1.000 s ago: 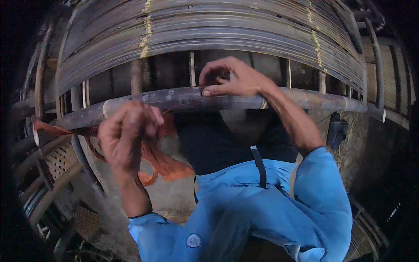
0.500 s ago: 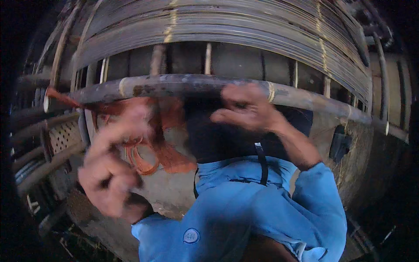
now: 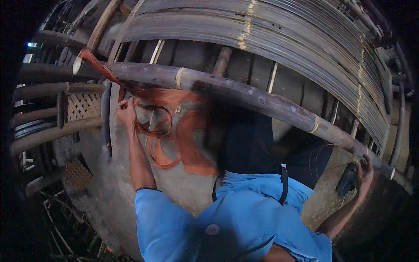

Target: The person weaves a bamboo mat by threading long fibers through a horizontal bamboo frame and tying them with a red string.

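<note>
A thick bamboo pole crosses in front of me, its left end nearer the top of the view. Reddish-brown fibres are draped over its left end and hang beneath it. Just below them is my left hand, its thumb and fingers pinched together; what they hold is too small to make out. At the far right, under the pole's other end, my right hand has its fingers bent together. Thin reddish strands arc near the pole and seem to run to its fingertips.
Beyond the pole lies a panel of long thin slats bound with pale ties. Coiled reddish fibre hangs or lies below the pole. At left stand bamboo rails and a lattice piece. A dark object is beside my right hand.
Both hands, blurred and nearer the middle before, have moved apart: the left up to the fibres, the right out to the pole's right end. The view has tilted and shifted.
</note>
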Demonstrator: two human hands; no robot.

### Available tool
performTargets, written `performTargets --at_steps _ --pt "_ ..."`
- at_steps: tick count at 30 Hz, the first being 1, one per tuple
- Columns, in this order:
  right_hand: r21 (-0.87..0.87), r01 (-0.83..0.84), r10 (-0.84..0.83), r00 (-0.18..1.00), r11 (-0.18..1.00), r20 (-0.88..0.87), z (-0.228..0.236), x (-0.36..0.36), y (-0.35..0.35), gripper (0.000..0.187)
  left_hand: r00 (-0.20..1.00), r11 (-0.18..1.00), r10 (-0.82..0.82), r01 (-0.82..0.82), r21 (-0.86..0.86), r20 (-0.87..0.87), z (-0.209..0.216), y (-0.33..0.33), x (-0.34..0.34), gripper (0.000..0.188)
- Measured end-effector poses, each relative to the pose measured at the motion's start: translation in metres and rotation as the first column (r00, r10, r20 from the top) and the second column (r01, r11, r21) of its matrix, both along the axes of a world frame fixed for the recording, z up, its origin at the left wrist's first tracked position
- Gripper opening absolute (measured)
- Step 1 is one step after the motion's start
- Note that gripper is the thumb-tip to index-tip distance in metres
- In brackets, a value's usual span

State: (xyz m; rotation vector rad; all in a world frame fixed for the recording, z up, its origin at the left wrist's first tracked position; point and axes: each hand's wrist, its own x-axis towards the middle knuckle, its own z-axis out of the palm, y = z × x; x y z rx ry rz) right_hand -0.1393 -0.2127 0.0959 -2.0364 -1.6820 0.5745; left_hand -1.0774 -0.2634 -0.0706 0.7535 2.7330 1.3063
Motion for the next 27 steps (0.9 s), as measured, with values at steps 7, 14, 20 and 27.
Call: performTargets --at_steps 7,14,20,27 --pt "-0.331 -0.024 0.050 0.996 0.943 0.070 0.016 -0.088 0.016 0.038 0.996 0.993 -0.084 0.083 -0.088 -0.011 -0.027 0.040 0.009 0.045" --pt "-0.225 -0.067 0.072 0.997 0.972 0.012 0.034 -0.169 0.027 0.034 0.997 0.992 -0.014 0.003 -0.129 -0.080 0.010 0.022 0.063 0.034" --pt "-0.131 -0.333 0.329 0.943 0.934 -0.054 0.025 -0.242 0.046 0.035 0.871 0.955 -0.129 -0.019 0.296 0.474 0.038 -0.010 0.090 0.028" --pt "-0.143 -0.499 0.500 0.865 0.855 -0.031 0.013 -0.281 0.048 0.032 0.868 0.950 -0.139 -0.019 0.312 0.476 0.050 -0.029 0.111 0.025"
